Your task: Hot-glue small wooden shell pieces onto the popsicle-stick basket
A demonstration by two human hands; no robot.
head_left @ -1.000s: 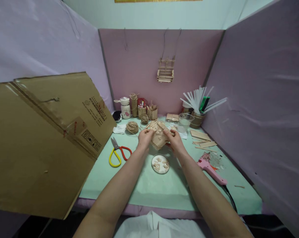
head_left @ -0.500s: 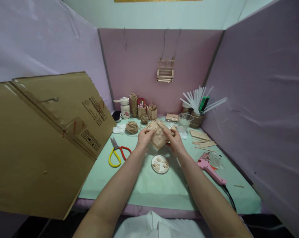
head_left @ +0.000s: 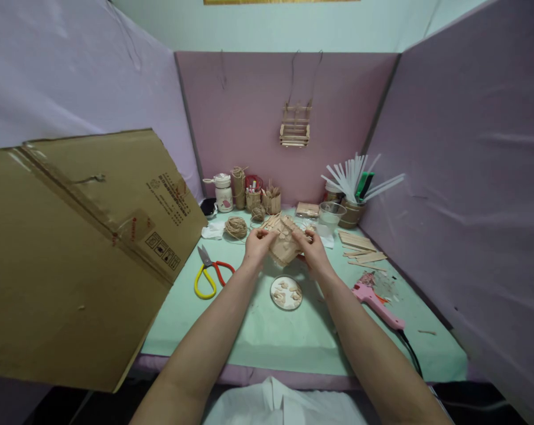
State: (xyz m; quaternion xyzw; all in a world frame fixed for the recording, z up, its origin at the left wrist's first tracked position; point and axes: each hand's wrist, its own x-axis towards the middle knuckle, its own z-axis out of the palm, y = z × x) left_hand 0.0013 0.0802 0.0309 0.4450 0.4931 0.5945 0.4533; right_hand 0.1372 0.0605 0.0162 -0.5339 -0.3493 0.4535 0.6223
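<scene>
Wooden craftwork (head_left: 285,251), in the head view, was pinched at its sides by the left hand (head_left: 257,245) and right hand (head_left: 313,249) over the green tabletop (head_left: 289,345), which stretched from a round dish (head_left: 287,303) of pale pieces (head_left: 296,294) to its near edge. Cardboard (head_left: 81,248) bordered the left; a brown pot (head_left: 351,215) held white sticks (head_left: 344,180).

No words can be read. The large brown cardboard panel (head_left: 72,277) bears slanted dark printed lines (head_left: 168,200), a row of boxed black pictograms (head_left: 163,250) and small red marks (head_left: 134,222), all too small to decipher.
</scene>
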